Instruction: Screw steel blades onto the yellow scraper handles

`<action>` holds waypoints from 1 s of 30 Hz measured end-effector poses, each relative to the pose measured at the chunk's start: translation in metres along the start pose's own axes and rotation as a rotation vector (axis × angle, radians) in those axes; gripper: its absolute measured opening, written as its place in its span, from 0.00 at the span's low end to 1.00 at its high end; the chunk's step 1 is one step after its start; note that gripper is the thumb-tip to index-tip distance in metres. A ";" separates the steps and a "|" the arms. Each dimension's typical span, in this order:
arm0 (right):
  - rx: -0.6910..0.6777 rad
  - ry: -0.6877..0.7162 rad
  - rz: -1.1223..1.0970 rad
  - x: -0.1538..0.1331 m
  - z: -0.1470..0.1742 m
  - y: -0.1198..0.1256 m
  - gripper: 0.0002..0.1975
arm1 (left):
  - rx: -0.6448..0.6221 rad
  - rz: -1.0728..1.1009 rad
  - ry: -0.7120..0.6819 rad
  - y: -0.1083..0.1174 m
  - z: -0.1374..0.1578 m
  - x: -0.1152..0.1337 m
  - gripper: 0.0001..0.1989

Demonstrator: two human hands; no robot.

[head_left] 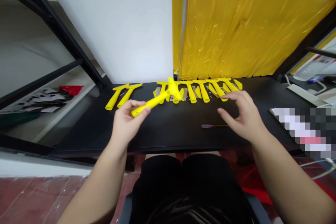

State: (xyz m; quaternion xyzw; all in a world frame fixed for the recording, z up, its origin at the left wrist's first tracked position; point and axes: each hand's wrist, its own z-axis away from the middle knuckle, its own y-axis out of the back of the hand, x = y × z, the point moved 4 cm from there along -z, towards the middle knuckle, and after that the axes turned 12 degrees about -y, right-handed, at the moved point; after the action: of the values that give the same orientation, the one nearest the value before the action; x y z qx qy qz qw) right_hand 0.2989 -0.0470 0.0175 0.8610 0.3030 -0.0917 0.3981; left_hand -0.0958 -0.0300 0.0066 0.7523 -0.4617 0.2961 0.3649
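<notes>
I have the left hand [125,120] at 8 o'clock from the centre of my view, thumb and fingers closed around the grip of a yellow T-shaped handle [154,102]. From that hand the piece points up toward 2 o'clock, its crosswise head just above the bench [168,133] in my view, overlapping the row behind it.

My right hand [245,115] is at 3 o'clock, holding nothing, thumb and fingers spread well apart. Its fingertips overlap the end of one handle in the row; I cannot tell whether they touch it. At 4 o'clock a screwdriver [207,126] with a see-through grip lies on the bench, its shaft running toward 3 o'clock, its tip lost behind that hand.

At 9 o'clock two more yellow handles [127,98] lie side by side. From the centre out to 3 o'clock runs a row of similar handles [193,92], with small flat yellow pieces and greyish bits among them. A white panel [118,24] stands between 10 and 11, and glossy yellow wrapping [236,24] fills 1 to 2.

As for writing, dark-and-white sheets [49,101] on the 9 o'clock shelf, beside something red [70,90], are too small for me to read. Between 3 and 4, a pixelated patch [307,133] masks any label there.
</notes>
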 end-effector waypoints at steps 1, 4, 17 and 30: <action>-0.008 -0.042 0.008 0.014 0.002 -0.004 0.17 | 0.039 -0.037 0.054 0.006 -0.006 -0.011 0.15; -0.063 -0.117 0.038 0.051 0.011 -0.017 0.11 | 0.066 -0.080 0.119 0.017 -0.031 -0.035 0.14; -0.048 -0.263 -0.092 0.079 0.024 -0.025 0.06 | -0.124 -0.765 -0.263 0.011 -0.107 -0.044 0.07; -0.123 -0.292 -0.128 0.081 0.027 -0.029 0.07 | -0.449 -0.787 -0.490 -0.020 -0.088 -0.074 0.09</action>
State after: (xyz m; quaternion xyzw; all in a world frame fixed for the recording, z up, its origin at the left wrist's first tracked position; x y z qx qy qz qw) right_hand 0.3483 -0.0166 -0.0512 0.7916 0.3009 -0.2225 0.4831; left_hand -0.1171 0.0840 -0.0079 0.8194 -0.2678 -0.1549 0.4825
